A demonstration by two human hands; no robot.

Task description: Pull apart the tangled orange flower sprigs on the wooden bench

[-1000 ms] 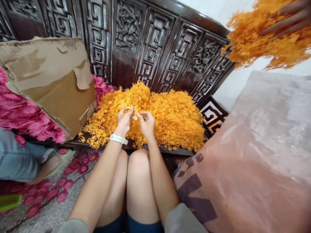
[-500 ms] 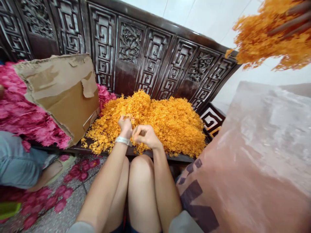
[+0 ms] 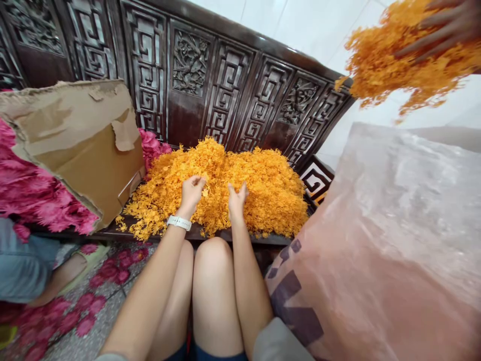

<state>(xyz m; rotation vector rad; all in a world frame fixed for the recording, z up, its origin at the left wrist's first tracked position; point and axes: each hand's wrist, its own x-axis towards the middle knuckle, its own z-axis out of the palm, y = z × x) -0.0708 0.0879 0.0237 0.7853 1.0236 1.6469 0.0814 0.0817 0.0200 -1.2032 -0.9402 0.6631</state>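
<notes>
The left hand [image 3: 191, 195], a white wristband [image 3: 179, 222] at its wrist, lies half-curled on a heap of orange dried florets [image 3: 263, 195] on the dark carved worktop [image 3: 259, 239]. The right hand [image 3: 236, 200] stands narrow beside it, fingers pressed against the florets. Whether either holds any, I cannot tell. Top right, another person's hand [image 3: 439, 27], cut off by the frame, grips an orange clump [image 3: 379, 65]. The dark print on the plastic sack [image 3: 391, 235] cannot be read.

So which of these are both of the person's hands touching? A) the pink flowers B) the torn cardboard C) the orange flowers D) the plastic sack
C: the left hand and right hand both rest in the heap of small orange flowers.
</notes>
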